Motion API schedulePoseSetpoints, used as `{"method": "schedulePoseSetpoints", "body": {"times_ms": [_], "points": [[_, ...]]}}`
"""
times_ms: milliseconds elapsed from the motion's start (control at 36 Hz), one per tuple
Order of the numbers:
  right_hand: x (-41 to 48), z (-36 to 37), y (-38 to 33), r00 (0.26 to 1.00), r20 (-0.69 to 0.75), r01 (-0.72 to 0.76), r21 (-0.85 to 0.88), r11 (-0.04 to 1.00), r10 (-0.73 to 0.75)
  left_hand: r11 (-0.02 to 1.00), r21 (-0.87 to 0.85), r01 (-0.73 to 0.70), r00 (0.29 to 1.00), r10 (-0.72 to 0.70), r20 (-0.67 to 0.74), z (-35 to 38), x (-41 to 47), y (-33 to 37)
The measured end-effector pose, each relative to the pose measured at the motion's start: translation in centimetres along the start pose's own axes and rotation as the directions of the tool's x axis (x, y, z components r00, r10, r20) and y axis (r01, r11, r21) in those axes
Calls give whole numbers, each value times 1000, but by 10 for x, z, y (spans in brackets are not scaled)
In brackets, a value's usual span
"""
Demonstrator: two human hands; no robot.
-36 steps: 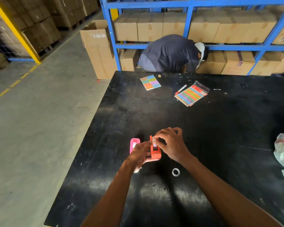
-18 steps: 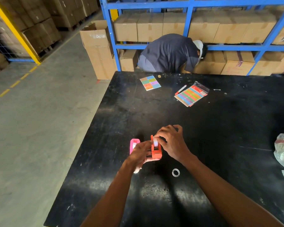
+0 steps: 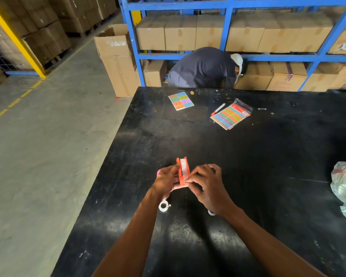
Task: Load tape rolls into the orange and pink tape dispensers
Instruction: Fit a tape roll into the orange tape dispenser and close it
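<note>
Head view, looking down at a big black table (image 3: 268,156) in a warehouse, w/ blue shelving (image 3: 228,56) full of cardboard boxes (image 3: 180,33) past its far edge. Between shelving and the table's far edge, another person (image 3: 204,66) in a dark top bends low. A crumpled plastic bag (image 3: 345,182) lies at the right edge. Near the far edge lie a packet of coloured strips (image 3: 230,116), a red-and-white pen (image 3: 218,108) just beside it on its left, and a small card of coloured squares (image 3: 181,100) further left.

Toward the near-left part of the table, both of the wearer's hands meet around the orange tape dispenser (image 3: 180,176), raised on edge, w/ a pale tape roll (image 3: 183,169) seated between its side walls. Left hand (image 3: 167,179) grips the dispenser's left side, fingers closed on it. Right hand (image 3: 206,185) is curled, fingertips (image 3: 188,180) pinching at the lower front of the roll and dispenser. The pink tape dispenser (image 3: 158,172) shows only as a sliver behind the left hand. A loose clear roll (image 3: 163,206) w/ a trailing strip lies on the table under the left wrist; another small roll (image 3: 211,212) peeks out under the right wrist, mostly hidden.
</note>
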State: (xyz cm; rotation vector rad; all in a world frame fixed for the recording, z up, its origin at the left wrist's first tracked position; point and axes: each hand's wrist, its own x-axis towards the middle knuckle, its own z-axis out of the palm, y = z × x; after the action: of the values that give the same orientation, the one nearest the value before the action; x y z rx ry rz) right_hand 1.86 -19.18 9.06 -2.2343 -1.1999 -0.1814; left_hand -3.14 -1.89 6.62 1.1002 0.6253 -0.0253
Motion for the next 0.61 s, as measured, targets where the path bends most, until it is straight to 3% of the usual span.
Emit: {"method": "schedulePoseSetpoints", "body": {"times_ms": [417,528,611], "points": [[-7,15,3,997,-36,-70,-147,987,66,1000,-11,-19,999,19,38,4,-3,5],[-13,14,4,996,-68,-65,-119,991,57,1000,-5,-30,999,30,45,1,1,5],[-12,11,7,985,-123,-121,17,993,122,1000,-3,-27,999,27,41,-1,3,2]]}}
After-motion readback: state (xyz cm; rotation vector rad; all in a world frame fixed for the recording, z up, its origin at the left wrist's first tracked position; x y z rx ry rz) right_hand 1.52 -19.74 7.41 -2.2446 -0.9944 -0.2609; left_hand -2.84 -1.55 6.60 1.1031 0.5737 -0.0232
